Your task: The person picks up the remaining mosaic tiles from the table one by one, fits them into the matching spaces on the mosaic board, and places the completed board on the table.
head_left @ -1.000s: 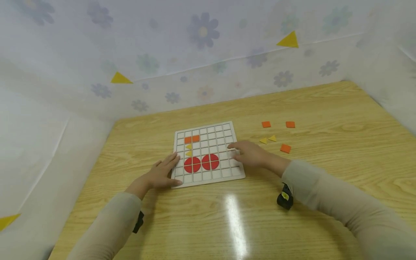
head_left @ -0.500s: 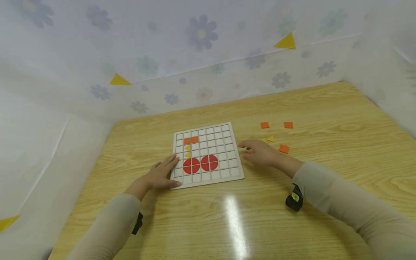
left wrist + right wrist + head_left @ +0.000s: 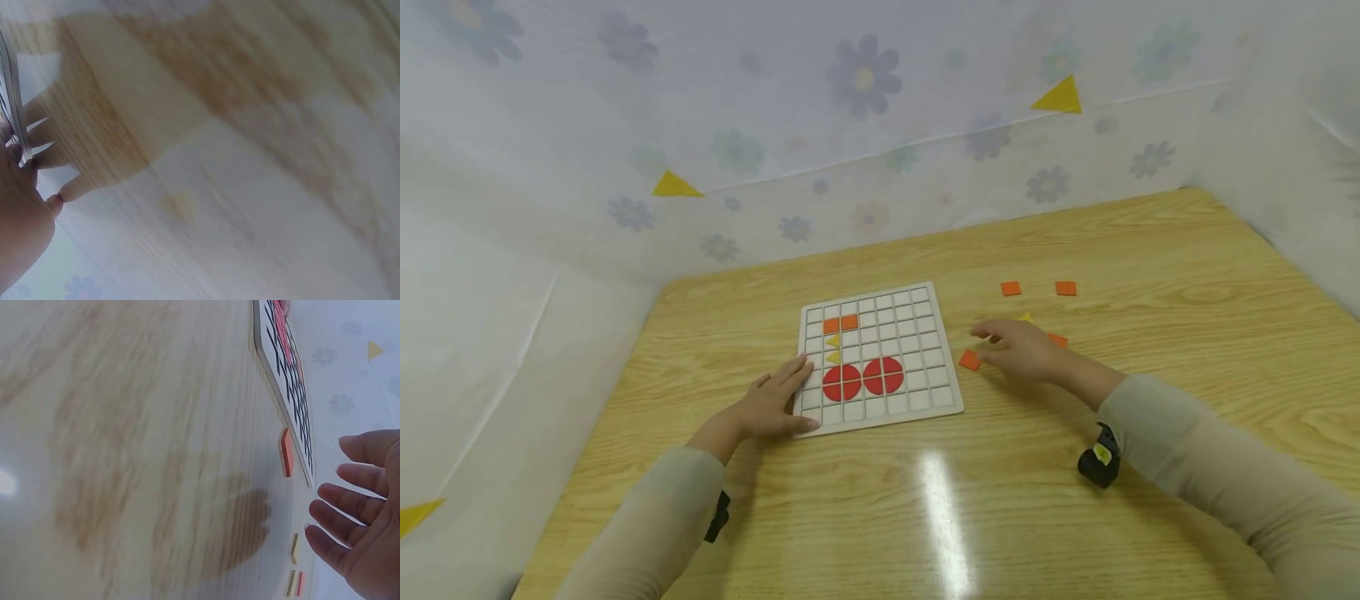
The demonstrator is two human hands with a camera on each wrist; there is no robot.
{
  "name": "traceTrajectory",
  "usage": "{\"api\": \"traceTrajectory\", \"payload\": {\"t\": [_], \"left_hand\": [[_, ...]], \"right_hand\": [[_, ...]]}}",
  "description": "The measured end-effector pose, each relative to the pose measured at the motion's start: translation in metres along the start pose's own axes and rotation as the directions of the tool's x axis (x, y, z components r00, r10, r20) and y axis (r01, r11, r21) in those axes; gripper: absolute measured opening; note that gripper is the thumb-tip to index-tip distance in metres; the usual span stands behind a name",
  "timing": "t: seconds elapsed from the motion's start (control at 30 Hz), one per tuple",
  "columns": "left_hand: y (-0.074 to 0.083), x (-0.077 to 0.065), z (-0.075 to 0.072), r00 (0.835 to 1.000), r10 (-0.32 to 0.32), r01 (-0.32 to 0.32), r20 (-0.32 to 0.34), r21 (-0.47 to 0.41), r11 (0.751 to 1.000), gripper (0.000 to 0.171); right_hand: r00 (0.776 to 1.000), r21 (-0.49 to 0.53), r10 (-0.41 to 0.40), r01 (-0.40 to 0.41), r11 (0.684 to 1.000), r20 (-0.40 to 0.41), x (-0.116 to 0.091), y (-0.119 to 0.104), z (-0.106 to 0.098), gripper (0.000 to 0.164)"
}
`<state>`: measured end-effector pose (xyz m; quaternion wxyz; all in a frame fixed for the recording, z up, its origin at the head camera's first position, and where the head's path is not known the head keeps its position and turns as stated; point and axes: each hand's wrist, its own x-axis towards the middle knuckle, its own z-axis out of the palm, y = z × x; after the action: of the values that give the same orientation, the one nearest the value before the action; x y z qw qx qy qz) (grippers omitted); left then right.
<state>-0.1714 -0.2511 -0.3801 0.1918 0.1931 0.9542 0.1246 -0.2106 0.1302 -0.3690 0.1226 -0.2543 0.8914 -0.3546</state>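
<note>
A white grid board (image 3: 917,400) lies on the table. On it are two orange squares (image 3: 840,323), two yellow triangles (image 3: 833,357) and two red circles (image 3: 883,376) made of quarter pieces. My left hand (image 3: 771,400) rests along the board's left edge, fingers spread and thumb at the near corner. Right of the board, my right hand (image 3: 1018,350) is raised over the table, fingers apart and loosely bent, holding nothing; the right wrist view shows the same hand (image 3: 365,512). Close to its fingertips an orange square (image 3: 970,360) lies on the table just off the board's right edge.
Farther right lie two loose orange squares, one (image 3: 1011,288) left of the other (image 3: 1066,288). Another orange square (image 3: 1058,340) and a yellow triangle (image 3: 1026,317) are partly hidden by my right hand. A flower-patterned white cloth (image 3: 865,150) stands behind the wooden table (image 3: 820,500).
My right hand has moved right, off the board's right edge, and now covers part of the loose pieces. An orange square beside the board has come into view. My left hand stays put.
</note>
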Motion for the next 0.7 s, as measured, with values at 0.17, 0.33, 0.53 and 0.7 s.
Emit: {"api": "traceTrajectory", "payload": {"t": [0.17,0.33,0.53,0.7], "left_hand": [[0.000,-0.001,-0.001,1.000,-0.001,0.001,-0.001,-0.002,1.000,0.091],[0.000,-0.001,-0.001,1.000,-0.011,0.011,0.004,0.009,1.000,0.090],[0.001,0.000,-0.001,1.000,-0.011,0.011,0.006,0.008,1.000,0.089],[0.001,0.001,-0.001,1.000,-0.006,0.006,0.003,0.002,1.000,0.089]], "right_hand": [[1.000,-0.040,0.019,-0.019,0.999,-0.013,-0.001,0.006,-0.007,0.042],[0.999,-0.074,0.040,-0.042,0.996,-0.025,-0.003,0.012,-0.017,0.043],[0.997,-0.087,0.061,-0.064,0.994,-0.036,-0.004,0.023,-0.030,0.043],[0.994,-0.071,0.102,-0.104,0.992,-0.042,-0.003,0.030,-0.039,0.045]]}}
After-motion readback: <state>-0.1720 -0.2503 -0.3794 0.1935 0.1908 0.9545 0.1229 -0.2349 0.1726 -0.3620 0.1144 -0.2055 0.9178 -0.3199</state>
